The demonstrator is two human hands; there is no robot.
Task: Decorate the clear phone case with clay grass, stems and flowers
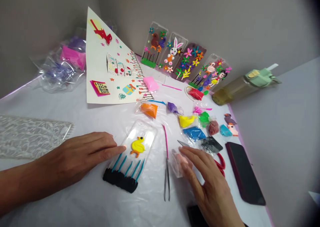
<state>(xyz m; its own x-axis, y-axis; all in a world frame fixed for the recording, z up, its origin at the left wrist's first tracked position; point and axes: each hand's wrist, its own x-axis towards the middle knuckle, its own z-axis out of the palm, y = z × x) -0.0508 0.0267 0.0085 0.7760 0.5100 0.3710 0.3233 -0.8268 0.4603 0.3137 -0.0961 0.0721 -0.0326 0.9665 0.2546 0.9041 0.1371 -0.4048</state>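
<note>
A clear phone case [149, 133] lies on the table, decorated with a yellow clay duck [138, 146], upright blue clay strips [128, 168] and a black clay band [120, 180] along its near end. My left hand [86, 153] rests at the case's left side, fingers stretched out, the index fingertip touching it. To the right, my right hand [210, 180] has its thumb and fingers around a small bag of pale pink clay [185, 159]. Between the hands lie tweezers [167, 180] and a thin pink tool [165, 137]. Red-handled scissors [220, 163] sit partly hidden beneath my right hand.
Bagged clay, such as orange [149, 110], yellow [187, 121] and blue [194, 133], lies beyond. Several decorated cases [172, 52] lean against the wall near an illustrated card [97, 67]. A bottle [235, 87] and black phone [245, 173] are at right, a textured clear case [32, 137] at left.
</note>
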